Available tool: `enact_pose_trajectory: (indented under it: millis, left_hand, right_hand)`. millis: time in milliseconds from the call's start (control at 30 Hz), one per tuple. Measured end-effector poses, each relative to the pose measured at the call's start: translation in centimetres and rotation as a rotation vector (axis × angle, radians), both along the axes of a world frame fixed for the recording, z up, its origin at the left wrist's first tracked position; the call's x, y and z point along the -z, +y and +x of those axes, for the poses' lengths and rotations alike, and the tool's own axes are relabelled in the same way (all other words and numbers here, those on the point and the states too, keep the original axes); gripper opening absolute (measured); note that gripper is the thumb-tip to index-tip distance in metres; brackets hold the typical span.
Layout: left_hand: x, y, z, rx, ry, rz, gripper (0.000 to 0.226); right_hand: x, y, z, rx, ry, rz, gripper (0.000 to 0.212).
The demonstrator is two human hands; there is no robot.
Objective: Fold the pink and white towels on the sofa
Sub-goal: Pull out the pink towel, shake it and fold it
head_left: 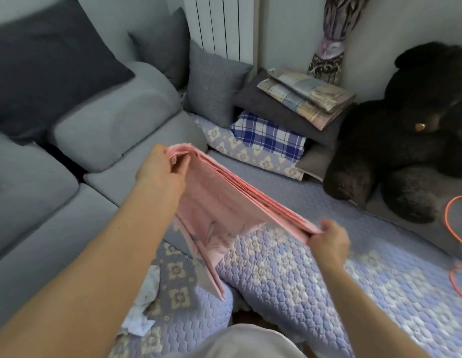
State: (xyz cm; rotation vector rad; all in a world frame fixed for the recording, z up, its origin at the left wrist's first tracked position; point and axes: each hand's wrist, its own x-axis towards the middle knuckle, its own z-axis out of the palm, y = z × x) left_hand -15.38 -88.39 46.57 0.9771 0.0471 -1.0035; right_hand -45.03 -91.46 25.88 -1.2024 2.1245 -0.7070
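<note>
A pink towel [219, 210] hangs folded into several layers above the quilted sofa seat. My left hand [162, 167] pinches its far top corner. My right hand [329, 240] pinches the near top corner, so the folded edge stretches taut between them. The towel's lower part droops down to the lilac quilt [289, 275]. A crumpled white cloth [144, 303] lies low on the left, partly hidden by my left forearm.
Grey sofa cushions [113, 125] fill the left. Folded plaid cloths [268, 135] and a stack of grey and pastel checked fabric [302, 96] sit at the back. A big black plush bear [405, 130] is on the right, beside an orange cord [452, 228].
</note>
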Motion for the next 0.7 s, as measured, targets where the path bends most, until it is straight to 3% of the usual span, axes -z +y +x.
enact_pose_trajectory:
  millis: [67, 100, 200, 367, 433, 533, 633, 700]
  left_hand:
    - [2.1, 1.2, 2.1, 0.083, 0.010, 0.076, 0.013]
    - [3.0, 1.4, 3.4, 0.019, 0.081, 0.042, 0.012]
    - [3.9, 1.7, 5.8, -0.081, 0.028, 0.171, 0.026]
    - [0.4, 2.3, 11.2, 0.113, -0.227, 0.339, 0.018]
    - [-1.3, 2.8, 13.7, 0.203, -0.389, 0.456, 0.018]
    - [-2.1, 4.9, 17.6, 0.372, -0.508, 0.666, 0.017]
    - [0.2, 8.4, 19.1, 0.560, -0.516, 0.950, 0.025]
    - [3.6, 10.5, 18.3, 0.636, -0.436, 1.018, 0.026]
  right_hand:
    - [-2.6, -2.2, -3.0, 0.041, -0.041, 0.071, 0.030]
    - [-4.0, -3.0, -3.9, 0.064, -0.118, 0.117, 0.024]
    - [-7.9, -4.8, -3.9, 0.052, -0.249, 0.117, 0.021]
    - [-17.2, -8.0, 0.2, -0.028, -0.380, -0.123, 0.024]
    - [-21.2, -8.3, 2.4, -0.138, -0.364, -0.307, 0.024]
    - [-26.1, -6.7, 6.3, -0.237, -0.325, -0.607, 0.041]
    - [-28.1, -5.4, 9.6, -0.388, -0.322, -0.554, 0.042]
    - [-28.1, -5.0, 10.7, -0.434, -0.291, -0.562, 0.041]
